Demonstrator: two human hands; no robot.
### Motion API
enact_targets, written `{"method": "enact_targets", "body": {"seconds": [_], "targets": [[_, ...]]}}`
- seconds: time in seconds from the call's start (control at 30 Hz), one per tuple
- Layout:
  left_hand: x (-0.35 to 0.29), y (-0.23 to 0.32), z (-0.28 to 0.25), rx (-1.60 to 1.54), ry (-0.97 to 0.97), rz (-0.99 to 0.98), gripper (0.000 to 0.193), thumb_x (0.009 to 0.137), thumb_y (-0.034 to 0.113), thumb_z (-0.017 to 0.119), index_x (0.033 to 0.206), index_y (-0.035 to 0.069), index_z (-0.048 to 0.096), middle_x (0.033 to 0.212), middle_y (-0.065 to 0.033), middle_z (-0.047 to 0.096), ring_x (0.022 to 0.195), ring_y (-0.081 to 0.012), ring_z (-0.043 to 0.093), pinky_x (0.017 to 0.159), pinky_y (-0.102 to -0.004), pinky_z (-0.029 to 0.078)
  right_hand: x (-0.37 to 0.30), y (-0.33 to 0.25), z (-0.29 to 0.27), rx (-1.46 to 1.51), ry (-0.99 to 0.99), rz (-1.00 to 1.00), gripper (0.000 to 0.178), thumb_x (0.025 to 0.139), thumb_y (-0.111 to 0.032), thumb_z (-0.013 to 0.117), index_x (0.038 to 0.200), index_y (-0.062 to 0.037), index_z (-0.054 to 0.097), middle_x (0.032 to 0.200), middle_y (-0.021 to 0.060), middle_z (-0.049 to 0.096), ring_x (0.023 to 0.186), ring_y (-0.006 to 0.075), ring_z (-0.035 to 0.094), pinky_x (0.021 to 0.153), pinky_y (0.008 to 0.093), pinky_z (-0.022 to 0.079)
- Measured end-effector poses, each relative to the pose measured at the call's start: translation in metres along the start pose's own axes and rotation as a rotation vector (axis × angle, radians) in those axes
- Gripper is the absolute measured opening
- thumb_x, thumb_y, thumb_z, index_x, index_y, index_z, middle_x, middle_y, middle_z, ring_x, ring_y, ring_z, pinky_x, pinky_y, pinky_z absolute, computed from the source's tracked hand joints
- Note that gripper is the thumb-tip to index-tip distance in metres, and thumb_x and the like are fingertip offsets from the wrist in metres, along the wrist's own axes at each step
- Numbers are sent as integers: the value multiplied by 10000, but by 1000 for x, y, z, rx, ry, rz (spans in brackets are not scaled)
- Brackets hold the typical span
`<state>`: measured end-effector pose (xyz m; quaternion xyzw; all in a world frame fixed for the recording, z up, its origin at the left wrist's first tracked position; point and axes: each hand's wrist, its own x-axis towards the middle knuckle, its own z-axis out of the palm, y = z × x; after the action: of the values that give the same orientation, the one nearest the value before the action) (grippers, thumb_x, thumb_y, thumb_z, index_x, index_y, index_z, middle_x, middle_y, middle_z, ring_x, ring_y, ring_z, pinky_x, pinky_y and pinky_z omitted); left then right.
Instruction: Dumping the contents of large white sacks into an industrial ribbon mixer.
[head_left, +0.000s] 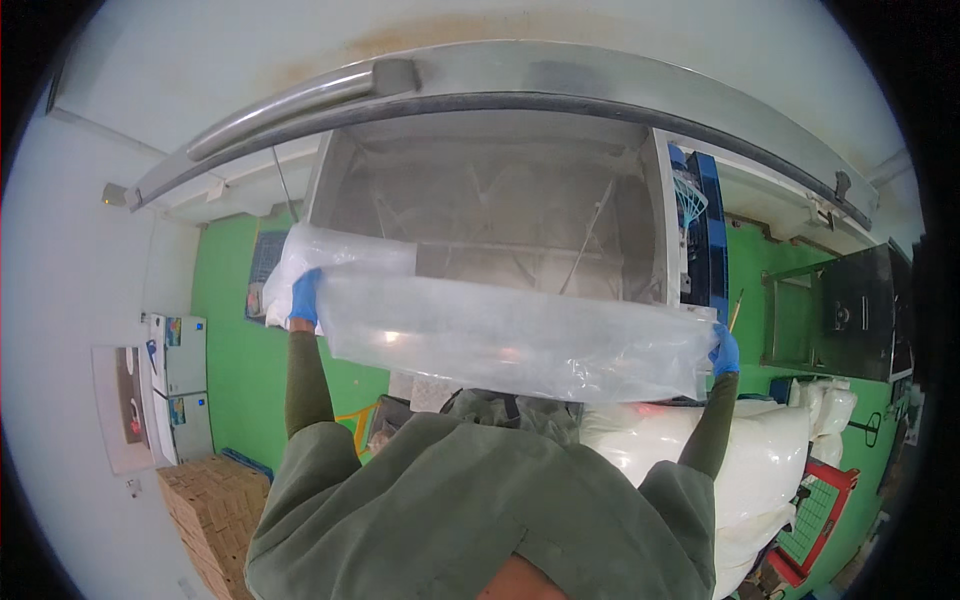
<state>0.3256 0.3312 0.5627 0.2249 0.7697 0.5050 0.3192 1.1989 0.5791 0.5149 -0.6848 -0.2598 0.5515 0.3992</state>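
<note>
You hold clear plastic sheet (pixel 520 335) crosswise at center, in front of open metal chamber (pixel 500 180) at 12 o'clock. Your blue-gloved left hand (pixel 305 297), at 9 o'clock, has fingers pinching one end; right hand (pixel 726 352), at 3 o'clock, pinches other. White bundles (pixel 765 435) bulge at 4 o'clock; brown stack (pixel 205 515) stands at 8 o'clock.

Blue set against green

Bright blue is flashed by the left hand (pixel 305 298) and right hand (pixel 726 352), olive green by the sleeves (pixel 308 385); cloudy white is shown by the plastic sheet (pixel 520 330), vivid green is spread across the floor (pixel 222 350)!
</note>
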Motion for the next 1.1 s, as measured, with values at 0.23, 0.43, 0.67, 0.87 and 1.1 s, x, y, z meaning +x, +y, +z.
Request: {"method": "enact_targets", "body": {"seconds": [0.23, 0.43, 0.67, 0.87, 1.1], "targets": [[-38, 168, 26, -383, 162, 477, 295, 776, 124, 448, 970, 18, 642, 970, -85, 639, 900, -153, 568, 821, -294, 437, 21, -23, 20, 307, -17, -267, 280, 852, -300, 521, 991, -62, 572, 889, 23, 518, 761, 82, 440, 567, 238, 371], [0, 37, 19, 332, 322, 605, 218, 830, 136, 448, 766, -10, 597, 738, -162, 595, 686, -249, 554, 664, -348, 439, 34, -54, 6, -218, 51, -227, 226, 854, -276, 549, 853, -61, 621, 678, -21, 504, 563, 117, 443, 485, 255, 369], [102, -4, -117, 1606, 388, 532, 189, 799, 106, 431, 779, 79, 617, 794, -159, 600, 747, -278, 584, 690, -386, 461, -30, -27, 164, -678, -314, -398, 210, 692, -115, 734, 816, -38, 583, 651, -69, 426, 567, 52, 391, 471, 234, 325], [133, 153, -151, 1142, 1216, 215, 667, 792, 396, 566, 1193, -112, 405, 1236, -298, 422, 1159, -407, 398, 971, -408, 330, -124, 23, 422, -139, -424, -127, 109, 820, -160, 596, 901, -95, 564, 592, -76, 384, 477, 36, 339, 410, 211, 266], [88, 17, 65, 1002, 64, 143, 670, 788, 588, 459, 1291, 148, 417, 1233, -155, 493, 1141, -320, 459, 988, -506, 276, -145, 167, 629, -150, -440, -301, 209, 802, -248, 597, 747, -47, 587, 569, -1, 480, 447, 152, 429, 419, 343, 352]]}}
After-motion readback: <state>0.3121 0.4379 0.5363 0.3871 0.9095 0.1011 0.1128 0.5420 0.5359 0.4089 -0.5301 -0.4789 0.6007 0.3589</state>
